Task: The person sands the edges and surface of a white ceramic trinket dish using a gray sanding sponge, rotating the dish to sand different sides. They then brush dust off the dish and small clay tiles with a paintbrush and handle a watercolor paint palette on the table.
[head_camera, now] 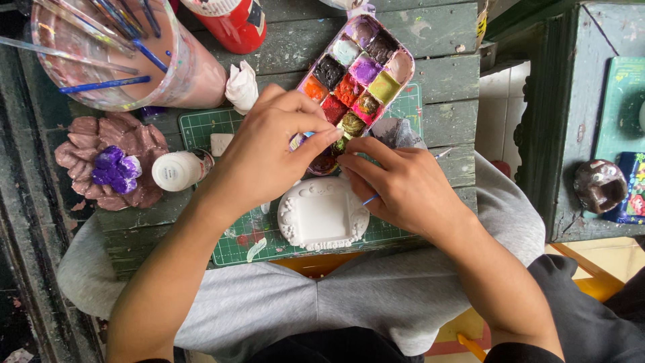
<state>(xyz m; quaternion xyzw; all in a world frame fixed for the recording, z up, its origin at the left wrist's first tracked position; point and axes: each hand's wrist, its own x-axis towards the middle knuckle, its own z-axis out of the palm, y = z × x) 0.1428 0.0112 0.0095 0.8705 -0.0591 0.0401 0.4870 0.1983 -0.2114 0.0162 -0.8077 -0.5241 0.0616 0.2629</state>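
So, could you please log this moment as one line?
left hand: at multicoloured paint palette | right hand: holding thin blue brush | white plaster frame: on green cutting mat

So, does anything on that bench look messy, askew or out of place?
The pink plastic paint palette lies askew across the green cutting mat, its wells caked and colours overrunning. Red smears mark the mat near the white plaster frame.

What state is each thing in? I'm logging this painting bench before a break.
Paint palette: wells filled, smeared.
Plaster frame: white, unpainted, lying flat.
Flower ornament: brown, purple centre painted.
Small white bottle: capped, lying on its side.
Brush jar: holds murky water and brushes.
Left hand: fingers pinched together.
Right hand: holds a thin blue brush.
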